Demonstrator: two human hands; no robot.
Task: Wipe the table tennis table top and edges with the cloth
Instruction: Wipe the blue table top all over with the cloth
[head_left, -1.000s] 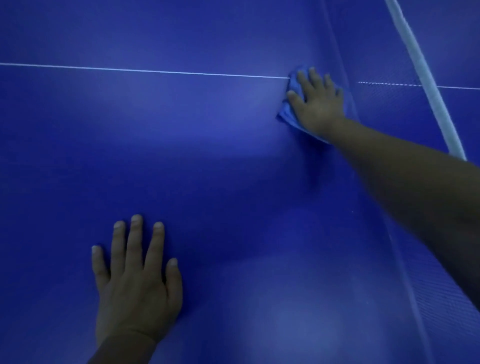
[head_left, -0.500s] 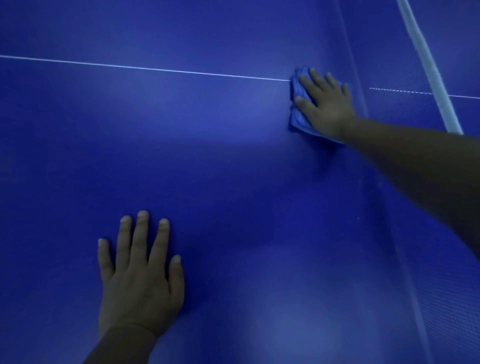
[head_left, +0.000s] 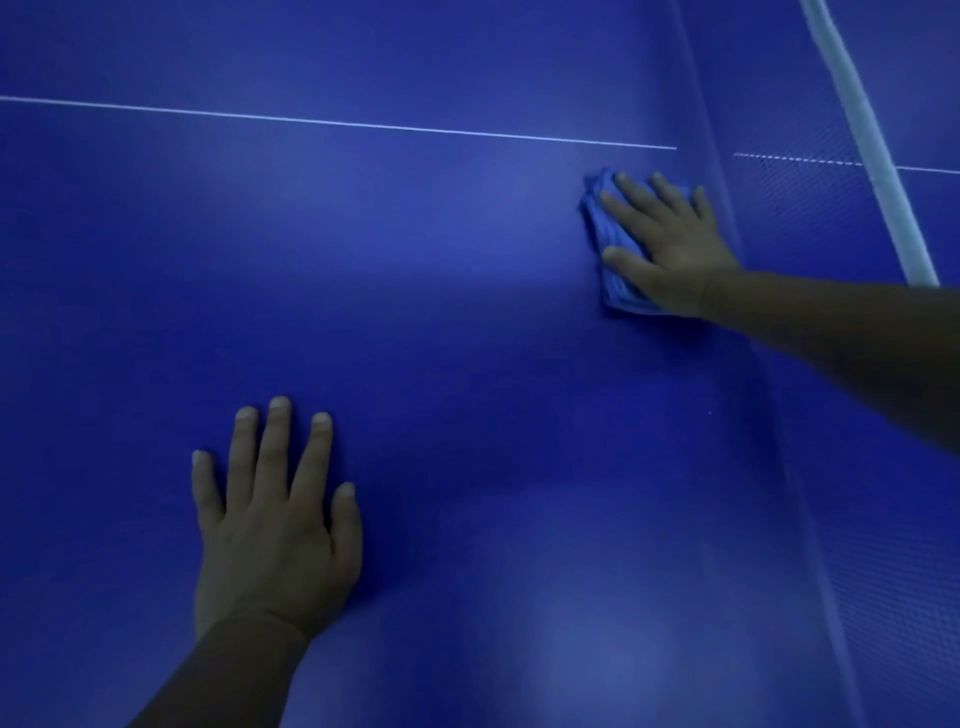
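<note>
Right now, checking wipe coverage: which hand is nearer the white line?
Right. The right hand presses the cloth just below the line; the left hand rests far below.

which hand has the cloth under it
The right hand, up by the net: its spread fingers press the folded blue cloth onto the table top. The left hand lies flat on bare table.

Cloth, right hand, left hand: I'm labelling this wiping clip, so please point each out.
cloth (head_left: 605, 236): head view, folded edge left of the fingers.
right hand (head_left: 670, 254): head view, back of the hand.
left hand (head_left: 270, 540): head view, back of the hand.
</note>
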